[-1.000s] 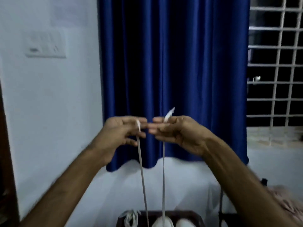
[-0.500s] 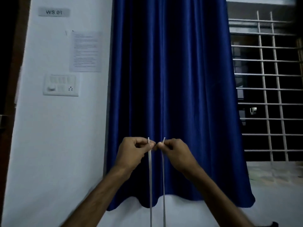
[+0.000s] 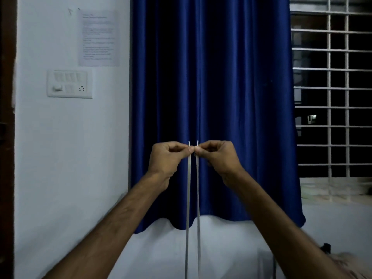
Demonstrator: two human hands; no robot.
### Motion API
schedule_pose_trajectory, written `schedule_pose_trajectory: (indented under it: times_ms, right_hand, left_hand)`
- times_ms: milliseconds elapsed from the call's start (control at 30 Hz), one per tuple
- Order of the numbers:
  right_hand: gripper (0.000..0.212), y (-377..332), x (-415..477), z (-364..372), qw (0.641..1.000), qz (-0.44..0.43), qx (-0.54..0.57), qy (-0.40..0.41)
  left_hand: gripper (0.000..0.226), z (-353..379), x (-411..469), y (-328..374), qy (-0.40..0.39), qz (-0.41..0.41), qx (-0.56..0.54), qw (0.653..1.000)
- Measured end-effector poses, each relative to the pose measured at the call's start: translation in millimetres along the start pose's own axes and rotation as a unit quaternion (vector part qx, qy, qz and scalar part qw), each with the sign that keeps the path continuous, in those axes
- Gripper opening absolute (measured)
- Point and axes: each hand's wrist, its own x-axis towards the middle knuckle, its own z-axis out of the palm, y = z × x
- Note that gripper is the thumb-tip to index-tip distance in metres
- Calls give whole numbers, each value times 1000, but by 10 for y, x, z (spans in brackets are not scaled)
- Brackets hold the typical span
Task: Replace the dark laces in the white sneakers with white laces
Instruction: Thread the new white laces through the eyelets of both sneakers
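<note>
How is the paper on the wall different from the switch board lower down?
The paper hangs higher and is taller than wide; the switch board sits lower, wider than tall. The paper carries blurred print; the switch board has switches and a socket. Both are pale and on the wall left of the blue curtain.

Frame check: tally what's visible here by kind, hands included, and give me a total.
Hands: 2, left hand and right hand, each pinching one strand near its tip
White lace strands: 2
Blue curtain: 1
Paper notice: 1
Switch panel: 1
Window grille: 1
Total: 8
</note>
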Motion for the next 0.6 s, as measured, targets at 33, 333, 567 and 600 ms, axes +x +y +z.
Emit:
schedule_pose_trajectory:
  times_ms: [33, 333, 567, 600]
  right_hand:
    - [12, -13, 7, -3, 1000, -2, 2, -1]
    - [18, 11, -47, 28, 995, 82, 40, -40]
    - [14, 0, -24, 41, 979, 143, 105, -103]
    - [14, 5, -19, 38, 980, 139, 100, -105]
  left_hand:
    - [10, 8, 6, 13, 0, 2, 0, 1000]
    - [8, 74, 41, -32, 7, -7, -27, 1000]
    - [16, 65, 37, -75, -14, -58, -58, 997]
    - [17, 65, 32, -84, -15, -71, -62, 995]
